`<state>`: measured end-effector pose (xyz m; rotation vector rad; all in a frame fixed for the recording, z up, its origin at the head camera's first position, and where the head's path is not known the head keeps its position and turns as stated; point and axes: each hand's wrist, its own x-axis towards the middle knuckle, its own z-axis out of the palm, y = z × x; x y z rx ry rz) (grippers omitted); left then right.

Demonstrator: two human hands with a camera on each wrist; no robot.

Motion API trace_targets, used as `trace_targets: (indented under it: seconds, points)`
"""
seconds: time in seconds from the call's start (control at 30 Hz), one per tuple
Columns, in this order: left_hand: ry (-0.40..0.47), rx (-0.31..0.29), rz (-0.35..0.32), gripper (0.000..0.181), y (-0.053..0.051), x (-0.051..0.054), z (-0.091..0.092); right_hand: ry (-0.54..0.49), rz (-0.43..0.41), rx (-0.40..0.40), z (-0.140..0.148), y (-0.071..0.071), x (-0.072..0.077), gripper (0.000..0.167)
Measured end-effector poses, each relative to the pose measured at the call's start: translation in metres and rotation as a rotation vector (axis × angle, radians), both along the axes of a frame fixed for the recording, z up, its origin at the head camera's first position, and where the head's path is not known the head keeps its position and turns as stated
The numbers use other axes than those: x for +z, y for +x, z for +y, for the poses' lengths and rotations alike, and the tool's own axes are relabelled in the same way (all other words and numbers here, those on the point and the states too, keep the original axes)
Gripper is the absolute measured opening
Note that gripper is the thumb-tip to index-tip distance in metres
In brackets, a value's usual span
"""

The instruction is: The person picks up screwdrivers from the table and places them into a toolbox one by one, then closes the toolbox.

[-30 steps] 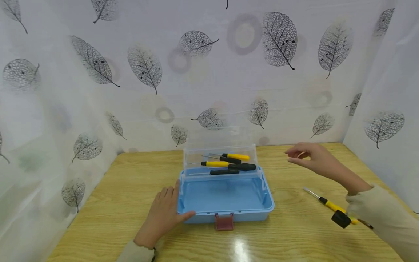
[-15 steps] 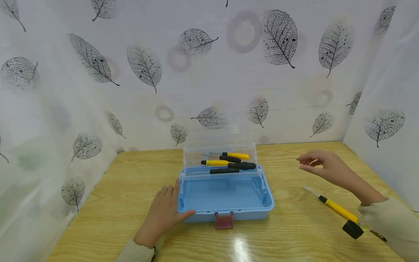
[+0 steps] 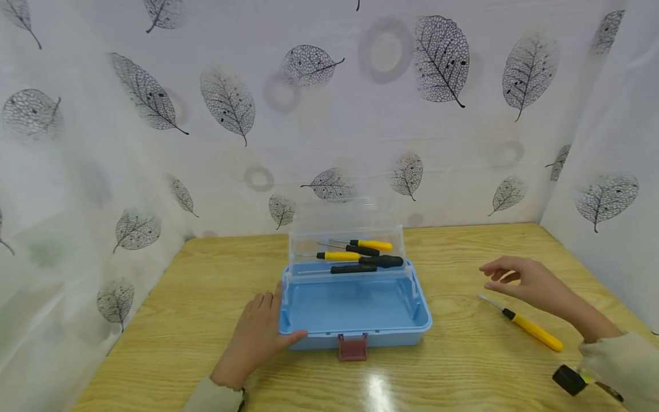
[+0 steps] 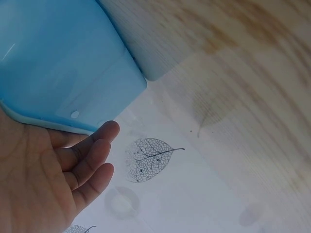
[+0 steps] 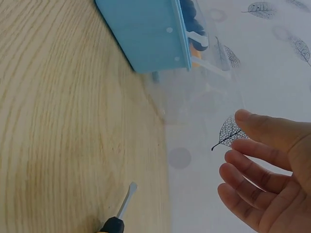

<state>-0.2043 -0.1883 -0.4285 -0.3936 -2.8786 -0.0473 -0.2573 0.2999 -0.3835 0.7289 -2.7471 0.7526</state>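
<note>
My left hand point(image 3: 257, 332) rests against the left side of a light blue toolbox point(image 3: 355, 340), its thumb along the front rim. In the left wrist view the fingers point(image 4: 95, 182) lie relaxed beside the blue wall. Several screwdrivers with yellow or black handles, one a black-handled screwdriver point(image 3: 381, 261), lie in the clear tray point(image 3: 309, 268) at the box's back. My right hand point(image 3: 535, 286) hovers over the table to the right, holding nothing, fingers loosely bent. Just below it lies a yellow screwdriver point(image 3: 535, 332), its tip pointing toward the back left.
The box's clear lid point(image 3: 345, 214) stands raised at the back. A pinkish latch point(image 3: 352, 348) hangs on its front. Leaf-patterned white sheeting point(image 3: 334, 114) encloses the wooden table point(image 3: 221, 274) at the back and sides. A black wrist camera point(image 3: 568, 380) sits by the right sleeve.
My right hand has moved right and toward me, away from the box and nearer the yellow screwdriver, whose handle is now uncovered. The left hand has stayed in place.
</note>
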Motion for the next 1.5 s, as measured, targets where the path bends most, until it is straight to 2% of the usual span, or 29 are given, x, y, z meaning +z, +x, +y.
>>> trace_targets:
  seconds: [0.43,0.83,1.1,1.5]
  points:
    - [0.007,0.007,-0.028,0.108,0.001,0.003,0.001,0.009,-0.051,0.016,0.013,0.003,-0.02,0.03]
    - [0.002,0.007,-0.026,0.108,0.001,0.002,0.001,0.026,-0.231,-0.005,0.025,0.005,-0.031,0.034]
    - [0.0,-0.007,-0.006,0.107,0.002,0.004,0.001,0.049,-0.337,0.02,0.032,0.005,-0.033,0.035]
    - [0.028,-0.002,-0.031,0.108,0.001,0.002,0.0,0.106,-0.349,0.008,0.04,0.004,-0.04,0.037]
